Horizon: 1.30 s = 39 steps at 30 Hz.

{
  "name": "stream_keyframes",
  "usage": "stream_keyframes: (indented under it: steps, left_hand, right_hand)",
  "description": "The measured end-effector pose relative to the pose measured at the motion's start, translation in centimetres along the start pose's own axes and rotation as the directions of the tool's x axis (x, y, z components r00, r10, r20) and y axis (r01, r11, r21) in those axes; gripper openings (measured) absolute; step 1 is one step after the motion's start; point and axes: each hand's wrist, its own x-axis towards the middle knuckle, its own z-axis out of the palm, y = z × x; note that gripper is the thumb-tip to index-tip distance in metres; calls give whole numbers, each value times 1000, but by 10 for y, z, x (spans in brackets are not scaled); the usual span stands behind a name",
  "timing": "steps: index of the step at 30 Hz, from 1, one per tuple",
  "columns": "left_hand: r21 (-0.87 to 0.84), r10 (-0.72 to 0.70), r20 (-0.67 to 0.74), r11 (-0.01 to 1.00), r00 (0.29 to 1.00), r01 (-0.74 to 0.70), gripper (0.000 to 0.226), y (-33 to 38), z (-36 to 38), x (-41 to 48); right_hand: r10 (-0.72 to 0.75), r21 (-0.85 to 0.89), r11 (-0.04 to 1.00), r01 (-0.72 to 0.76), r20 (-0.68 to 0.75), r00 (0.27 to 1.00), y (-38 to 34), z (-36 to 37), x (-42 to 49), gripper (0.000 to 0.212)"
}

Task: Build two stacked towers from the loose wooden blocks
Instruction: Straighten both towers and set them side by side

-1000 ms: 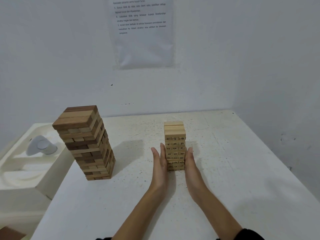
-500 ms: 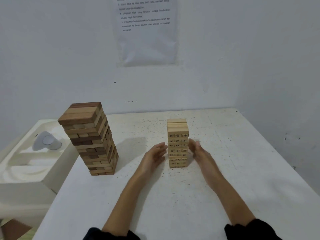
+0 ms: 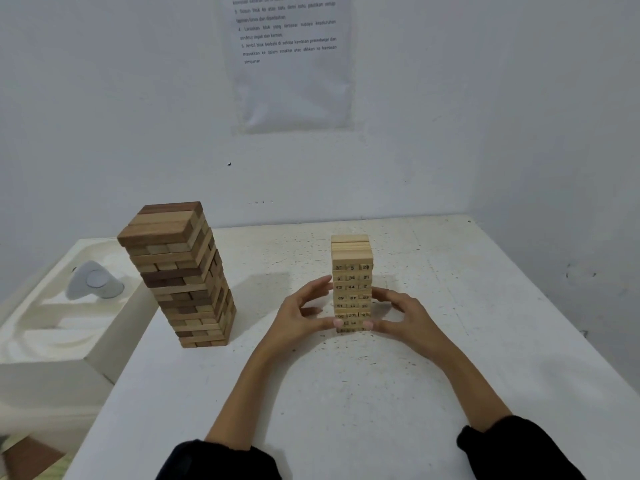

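Light, loosely stacked and likely tippy, the numbered block tower (image 3: 351, 258) at frame centre suits gentle low side pressure, where the left hand (image 3: 298, 315) and right hand (image 3: 410, 317) cup it with curled fingers (image 3: 320, 285).

Two block towers stand on one table (image 3: 346, 393): one brown tower (image 3: 183, 271) left of centre and one smaller pale tower (image 3: 351, 268) at centre. The brown tower's top layer counts three blocks, and each numbered row of the pale tower shows three block ends. The full number of blocks in either cannot be counted.

There are two hands, one left hand (image 3: 298, 317) and one right hand (image 3: 405, 317), at either side of the pale tower. Two dark sleeves (image 3: 214, 460) lie along the bottom edge. One printed sheet (image 3: 291, 64) hangs at top centre. One white tray (image 3: 52, 323) sits at the left edge, with one white rounded object (image 3: 93, 280) in it.
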Motion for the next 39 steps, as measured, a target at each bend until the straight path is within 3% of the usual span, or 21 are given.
stream_keyframes:
  steps: [12, 23, 28, 35, 39]
  left_hand:
    - [20, 27, -43, 999, 999, -26, 71, 0, 7, 5]
    - [58, 7, -28, 998, 1000, -6, 92, -8, 1, 3]
    - [176, -3, -78, 984, 997, 16, 69, -10, -1, -4]
    - [193, 20, -105, 981, 994, 1, 63, -9, 8, -4]
    - [245, 63, -80, 969, 995, -42, 53, -7, 9, 0]
  right_hand:
    - [-30, -12, 1000, 29, -37, 999, 5, 0, 3, 56]
    - [-56, -72, 996, 52, -47, 997, 6, -1, 2, 56]
    - [-87, -129, 989, 77, -79, 993, 5, 2, -1, 56]
    - [-87, -190, 979, 71, -73, 994, 0, 5, -1, 70]
    - [-78, -188, 980, 66, -59, 995, -3, 2, 2, 62]
